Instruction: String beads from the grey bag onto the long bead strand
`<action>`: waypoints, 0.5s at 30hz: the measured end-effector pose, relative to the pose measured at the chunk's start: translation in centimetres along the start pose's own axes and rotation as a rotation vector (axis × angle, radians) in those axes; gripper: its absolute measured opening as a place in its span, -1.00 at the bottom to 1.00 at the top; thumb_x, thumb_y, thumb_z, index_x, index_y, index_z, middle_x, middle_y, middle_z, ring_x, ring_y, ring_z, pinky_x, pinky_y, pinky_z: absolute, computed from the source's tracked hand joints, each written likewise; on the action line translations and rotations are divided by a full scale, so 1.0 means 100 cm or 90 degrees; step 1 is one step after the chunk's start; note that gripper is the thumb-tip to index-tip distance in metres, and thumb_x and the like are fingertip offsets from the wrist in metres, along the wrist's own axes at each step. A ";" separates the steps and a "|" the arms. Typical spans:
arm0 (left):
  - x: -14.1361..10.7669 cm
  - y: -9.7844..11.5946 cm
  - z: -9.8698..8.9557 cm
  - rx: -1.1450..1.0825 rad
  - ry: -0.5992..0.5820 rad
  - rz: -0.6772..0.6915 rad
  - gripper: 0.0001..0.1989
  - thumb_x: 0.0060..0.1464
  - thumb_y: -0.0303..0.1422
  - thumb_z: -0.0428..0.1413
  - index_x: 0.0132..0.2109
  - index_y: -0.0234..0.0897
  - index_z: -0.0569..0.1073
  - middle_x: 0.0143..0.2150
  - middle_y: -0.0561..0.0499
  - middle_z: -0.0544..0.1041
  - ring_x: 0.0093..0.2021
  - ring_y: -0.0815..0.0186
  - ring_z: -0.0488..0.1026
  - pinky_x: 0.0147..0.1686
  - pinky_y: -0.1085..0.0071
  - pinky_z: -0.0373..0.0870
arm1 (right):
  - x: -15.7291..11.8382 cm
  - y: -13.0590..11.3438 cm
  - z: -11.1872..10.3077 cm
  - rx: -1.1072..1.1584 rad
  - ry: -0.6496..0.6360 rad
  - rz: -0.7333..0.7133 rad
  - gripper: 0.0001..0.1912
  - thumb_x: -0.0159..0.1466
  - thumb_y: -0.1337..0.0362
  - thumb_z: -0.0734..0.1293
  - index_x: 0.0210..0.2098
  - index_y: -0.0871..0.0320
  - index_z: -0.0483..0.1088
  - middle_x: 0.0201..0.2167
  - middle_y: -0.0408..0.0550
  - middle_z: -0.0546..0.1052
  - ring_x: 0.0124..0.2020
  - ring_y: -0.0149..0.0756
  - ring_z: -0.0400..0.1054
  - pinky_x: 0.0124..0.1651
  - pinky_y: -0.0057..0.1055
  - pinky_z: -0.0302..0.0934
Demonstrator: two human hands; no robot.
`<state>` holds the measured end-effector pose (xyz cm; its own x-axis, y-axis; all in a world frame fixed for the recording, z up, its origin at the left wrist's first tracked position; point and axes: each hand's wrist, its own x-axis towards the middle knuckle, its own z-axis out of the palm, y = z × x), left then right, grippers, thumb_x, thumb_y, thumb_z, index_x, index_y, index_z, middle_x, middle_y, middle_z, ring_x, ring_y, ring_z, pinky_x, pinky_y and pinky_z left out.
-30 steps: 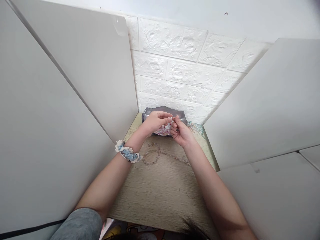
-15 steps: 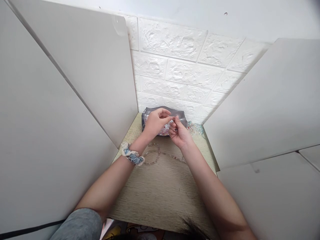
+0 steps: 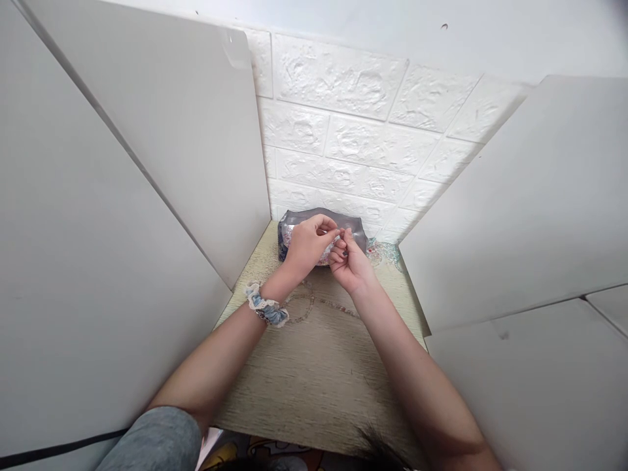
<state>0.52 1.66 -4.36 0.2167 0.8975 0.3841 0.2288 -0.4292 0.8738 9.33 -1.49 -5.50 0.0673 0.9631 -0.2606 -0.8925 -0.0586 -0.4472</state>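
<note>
My left hand (image 3: 313, 242), with a blue and white scrunchie (image 3: 266, 306) at the wrist, pinches thumb and forefinger together. Close beside it, my right hand (image 3: 350, 260) is also closed in a pinch, fingertips nearly meeting the left ones. Whatever lies between the fingertips is too small to make out. Behind both hands stands a grey pouch (image 3: 338, 214) with many small colourful beads in its front, partly hidden by the hands. A string of beads (image 3: 310, 307) lies curled on the table below my wrists, running toward my right forearm.
More beads in a clear, greenish heap (image 3: 387, 254) lie right of the pouch. The wood-grain table (image 3: 314, 379) is narrow, with white panels (image 3: 206, 150) on the left and grey-white panels (image 3: 515, 216) on the right. A white brick-pattern wall (image 3: 338, 85) closes off the back.
My left hand and wrist have shifted slightly to the right, covering more of the bead string. My right hand has moved slightly left. Both still pinch.
</note>
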 end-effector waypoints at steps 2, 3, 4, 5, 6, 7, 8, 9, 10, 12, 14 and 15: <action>0.000 -0.001 0.000 -0.003 -0.003 0.004 -0.92 -0.15 -0.36 0.09 -0.45 -0.30 0.39 -0.47 0.05 0.45 -0.44 0.44 0.36 -0.40 0.47 0.29 | 0.000 0.000 0.000 0.001 -0.001 0.005 -0.81 0.23 0.28 0.13 -0.48 0.22 0.18 -0.77 -0.32 0.14 -0.79 -0.68 -0.06 -0.75 -0.73 -0.15; 0.000 -0.002 0.000 -0.002 -0.005 0.006 -0.92 -0.15 -0.36 0.08 -0.46 -0.30 0.39 -0.47 0.05 0.45 -0.45 0.44 0.36 -0.40 0.47 0.29 | 0.000 0.000 0.000 0.002 -0.002 0.007 -0.82 0.23 0.28 0.13 -0.48 0.22 0.18 -0.77 -0.32 0.15 -0.79 -0.68 -0.06 -0.75 -0.73 -0.15; 0.001 -0.002 0.000 -0.001 -0.006 0.007 -0.91 -0.14 -0.36 0.08 -0.46 -0.30 0.39 -0.47 0.05 0.45 -0.45 0.44 0.36 -0.40 0.47 0.29 | 0.000 0.000 0.000 0.004 -0.003 0.007 -0.82 0.23 0.28 0.13 -0.48 0.22 0.18 -0.77 -0.32 0.14 -0.79 -0.68 -0.06 -0.75 -0.73 -0.15; 0.001 -0.003 0.000 0.000 -0.007 0.008 -0.91 -0.14 -0.35 0.08 -0.46 -0.30 0.39 -0.47 0.05 0.45 -0.45 0.44 0.36 -0.40 0.47 0.29 | 0.000 0.000 0.000 0.005 -0.005 0.006 -0.82 0.23 0.28 0.12 -0.47 0.22 0.18 -0.77 -0.32 0.14 -0.79 -0.68 -0.07 -0.75 -0.73 -0.15; 0.001 -0.003 0.000 0.001 -0.006 0.008 -0.90 -0.14 -0.34 0.08 -0.46 -0.30 0.39 -0.47 0.05 0.45 -0.45 0.44 0.36 -0.40 0.47 0.28 | -0.001 0.000 0.000 0.006 -0.006 0.004 -0.82 0.23 0.28 0.12 -0.47 0.22 0.18 -0.77 -0.32 0.13 -0.79 -0.68 -0.07 -0.75 -0.73 -0.16; 0.001 -0.004 0.000 0.000 -0.006 0.006 -0.89 -0.14 -0.33 0.08 -0.47 -0.30 0.39 -0.47 0.05 0.45 -0.46 0.44 0.36 -0.40 0.47 0.28 | -0.001 0.000 0.000 0.007 -0.006 0.001 -0.82 0.23 0.28 0.12 -0.46 0.22 0.19 -0.77 -0.33 0.13 -0.79 -0.68 -0.08 -0.76 -0.72 -0.16; 0.001 -0.004 0.000 -0.002 -0.005 0.005 -0.89 -0.14 -0.33 0.08 -0.47 -0.30 0.38 -0.48 0.05 0.45 -0.46 0.44 0.36 -0.41 0.47 0.28 | -0.001 0.000 0.001 0.006 -0.006 -0.001 -0.82 0.24 0.28 0.11 -0.46 0.22 0.19 -0.77 -0.33 0.12 -0.79 -0.68 -0.08 -0.76 -0.72 -0.16; 0.001 -0.004 0.000 -0.004 -0.006 0.002 -0.88 -0.14 -0.32 0.08 -0.47 -0.30 0.38 -0.48 0.05 0.45 -0.46 0.44 0.36 -0.41 0.47 0.28 | -0.001 -0.001 0.001 0.005 -0.005 -0.003 -0.82 0.24 0.28 0.11 -0.46 0.22 0.19 -0.77 -0.33 0.12 -0.79 -0.68 -0.08 -0.76 -0.72 -0.16; 0.002 -0.004 0.000 -0.006 -0.007 -0.002 -0.88 -0.15 -0.32 0.09 -0.47 -0.30 0.38 -0.48 0.05 0.45 -0.46 0.44 0.36 -0.41 0.47 0.28 | -0.002 -0.001 0.001 0.003 -0.004 -0.004 -0.82 0.24 0.28 0.11 -0.46 0.22 0.19 -0.77 -0.33 0.12 -0.79 -0.68 -0.08 -0.75 -0.72 -0.16; 0.002 -0.004 -0.001 -0.010 -0.011 -0.011 -0.88 -0.16 -0.32 0.09 -0.46 -0.30 0.39 -0.48 0.05 0.45 -0.46 0.44 0.36 -0.41 0.47 0.28 | -0.002 -0.001 0.001 0.001 -0.003 -0.004 -0.82 0.24 0.28 0.11 -0.46 0.22 0.19 -0.77 -0.33 0.12 -0.79 -0.68 -0.08 -0.75 -0.72 -0.16; 0.002 -0.003 -0.001 -0.014 -0.013 -0.019 -0.88 -0.16 -0.32 0.09 -0.47 -0.31 0.39 -0.48 0.05 0.45 -0.46 0.43 0.35 -0.41 0.47 0.28 | -0.002 -0.001 0.001 0.000 -0.003 -0.003 -0.82 0.24 0.28 0.12 -0.46 0.22 0.19 -0.77 -0.33 0.12 -0.79 -0.68 -0.08 -0.75 -0.72 -0.16; 0.002 -0.003 -0.001 -0.016 -0.013 -0.021 -0.88 -0.17 -0.33 0.09 -0.47 -0.31 0.39 -0.48 0.05 0.45 -0.46 0.43 0.35 -0.41 0.47 0.28 | -0.002 -0.001 0.001 -0.001 -0.005 -0.002 -0.82 0.24 0.28 0.11 -0.46 0.22 0.19 -0.77 -0.33 0.12 -0.79 -0.68 -0.08 -0.75 -0.72 -0.16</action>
<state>0.39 2.01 -4.46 0.2281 0.9091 0.3485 0.2128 -0.3958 0.8933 9.35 -1.62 -5.34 0.0673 0.9652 -0.2528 -0.8917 -0.0554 -0.4491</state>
